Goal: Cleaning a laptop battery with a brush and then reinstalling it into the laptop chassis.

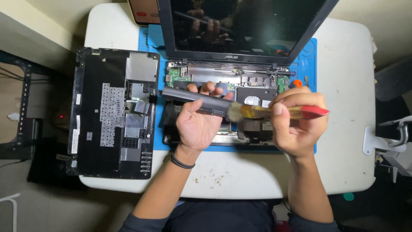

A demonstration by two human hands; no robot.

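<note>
A long dark laptop battery (195,100) is clasped in the left hand (198,124), the fingers curled over its far edge and the thumb pressed along the near side, so that it is held lifted above the opened laptop base (223,81). A paintbrush (274,112) with a yellowish wooden handle and a red end is pinched tightly in the right hand (298,122), fingers folded over the handle. The pale bristles are laid against the right end of the battery. Beneath both hands the exposed circuit board and drive bay are seen, resting on a blue work mat (307,60) on a white table (347,86). The dark screen (244,25) is tilted back. The removed keyboard cover (113,111) is laid face down to the left, well apart from the hands
</note>
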